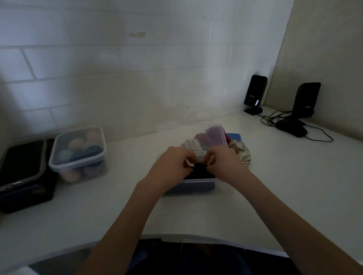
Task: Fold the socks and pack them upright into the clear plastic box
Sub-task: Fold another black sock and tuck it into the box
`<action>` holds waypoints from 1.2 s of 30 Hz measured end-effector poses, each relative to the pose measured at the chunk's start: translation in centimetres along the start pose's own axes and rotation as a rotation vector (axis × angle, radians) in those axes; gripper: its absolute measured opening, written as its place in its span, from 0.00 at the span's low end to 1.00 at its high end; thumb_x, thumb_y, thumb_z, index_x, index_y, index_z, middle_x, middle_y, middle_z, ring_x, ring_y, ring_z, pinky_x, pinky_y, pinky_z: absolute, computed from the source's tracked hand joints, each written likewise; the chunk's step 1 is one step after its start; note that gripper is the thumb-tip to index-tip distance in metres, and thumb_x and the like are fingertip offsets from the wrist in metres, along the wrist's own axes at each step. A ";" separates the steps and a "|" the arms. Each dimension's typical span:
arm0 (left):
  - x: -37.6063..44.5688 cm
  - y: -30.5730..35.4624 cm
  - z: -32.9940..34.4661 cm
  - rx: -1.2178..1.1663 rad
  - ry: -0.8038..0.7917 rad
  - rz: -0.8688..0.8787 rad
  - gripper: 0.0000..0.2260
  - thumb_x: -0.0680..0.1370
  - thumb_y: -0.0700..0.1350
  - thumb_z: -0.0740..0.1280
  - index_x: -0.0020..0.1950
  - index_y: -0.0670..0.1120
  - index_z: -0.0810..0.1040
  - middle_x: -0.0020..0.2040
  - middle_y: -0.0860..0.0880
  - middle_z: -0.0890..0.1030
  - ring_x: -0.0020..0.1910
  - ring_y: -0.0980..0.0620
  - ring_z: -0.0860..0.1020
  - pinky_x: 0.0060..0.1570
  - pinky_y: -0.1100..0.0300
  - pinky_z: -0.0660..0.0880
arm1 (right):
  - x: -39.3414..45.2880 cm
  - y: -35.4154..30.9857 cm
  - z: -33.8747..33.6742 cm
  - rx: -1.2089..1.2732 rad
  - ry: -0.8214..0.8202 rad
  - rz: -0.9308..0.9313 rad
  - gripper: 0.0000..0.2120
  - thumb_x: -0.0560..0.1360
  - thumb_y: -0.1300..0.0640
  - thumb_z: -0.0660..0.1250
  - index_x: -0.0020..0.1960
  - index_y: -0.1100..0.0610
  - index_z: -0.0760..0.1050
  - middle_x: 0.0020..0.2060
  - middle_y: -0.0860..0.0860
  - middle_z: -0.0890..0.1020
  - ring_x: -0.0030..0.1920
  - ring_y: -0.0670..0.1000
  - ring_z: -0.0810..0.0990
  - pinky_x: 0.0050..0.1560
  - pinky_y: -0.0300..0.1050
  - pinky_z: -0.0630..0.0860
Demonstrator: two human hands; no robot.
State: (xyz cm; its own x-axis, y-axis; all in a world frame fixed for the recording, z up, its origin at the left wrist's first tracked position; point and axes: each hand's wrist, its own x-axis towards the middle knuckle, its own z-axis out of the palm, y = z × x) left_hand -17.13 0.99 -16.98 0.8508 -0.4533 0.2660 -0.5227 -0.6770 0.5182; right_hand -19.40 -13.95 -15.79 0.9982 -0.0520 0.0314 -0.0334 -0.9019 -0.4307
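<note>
The clear plastic box (198, 181) stands on the white counter in front of me. A dark sock (200, 171) sits at its near end, and both hands pinch it from above: my left hand (171, 163) on its left side, my right hand (224, 161) on its right. Behind my fingers, red and purple folded socks (207, 137) and a white striped sock (190, 145) show inside the box. My hands hide the middle of the box.
A patterned light sock (241, 151) and a blue cloth (234, 136) lie right of the box. A second lidded box (78, 155) of rolled socks and a black case (21, 175) stand at the left. Two black speakers (255, 93), cables and a mouse (291, 128) are at the far right.
</note>
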 end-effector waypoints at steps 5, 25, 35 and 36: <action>0.1 0.0 0.0 0.092 -0.073 0.008 0.14 0.74 0.35 0.62 0.52 0.48 0.84 0.53 0.44 0.83 0.49 0.48 0.80 0.52 0.56 0.76 | 0.3 0.4 -0.6 0.001 -0.119 -0.049 0.11 0.70 0.60 0.70 0.53 0.57 0.83 0.47 0.56 0.85 0.47 0.54 0.82 0.52 0.46 0.79; 0.7 0.1 0.4 0.233 -0.241 -0.045 0.14 0.77 0.40 0.57 0.58 0.48 0.77 0.57 0.41 0.79 0.52 0.42 0.77 0.53 0.51 0.74 | 2.3 -0.8 -0.8 -0.445 -0.483 -0.175 0.29 0.69 0.44 0.71 0.68 0.50 0.70 0.60 0.52 0.78 0.59 0.55 0.75 0.65 0.51 0.71; 0.6 0.1 0.3 0.235 -0.242 -0.050 0.14 0.77 0.39 0.56 0.57 0.46 0.77 0.58 0.41 0.79 0.53 0.42 0.77 0.54 0.51 0.74 | 2.1 -0.2 -0.7 -0.367 -0.475 -0.200 0.28 0.68 0.44 0.73 0.65 0.50 0.72 0.53 0.50 0.78 0.49 0.51 0.74 0.56 0.44 0.71; 0.6 0.1 0.3 0.229 -0.233 -0.053 0.14 0.77 0.39 0.56 0.57 0.46 0.77 0.57 0.41 0.79 0.53 0.42 0.77 0.54 0.51 0.74 | 2.0 -0.1 -0.7 -0.344 -0.452 -0.207 0.27 0.67 0.45 0.73 0.64 0.50 0.73 0.50 0.49 0.78 0.48 0.50 0.74 0.55 0.43 0.71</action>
State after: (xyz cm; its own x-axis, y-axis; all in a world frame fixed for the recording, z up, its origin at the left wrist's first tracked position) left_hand -16.68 0.52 -17.05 0.8552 -0.5170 0.0365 -0.4997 -0.8036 0.3234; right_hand -17.42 -14.27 -15.02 0.9057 0.2588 -0.3356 0.2246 -0.9647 -0.1377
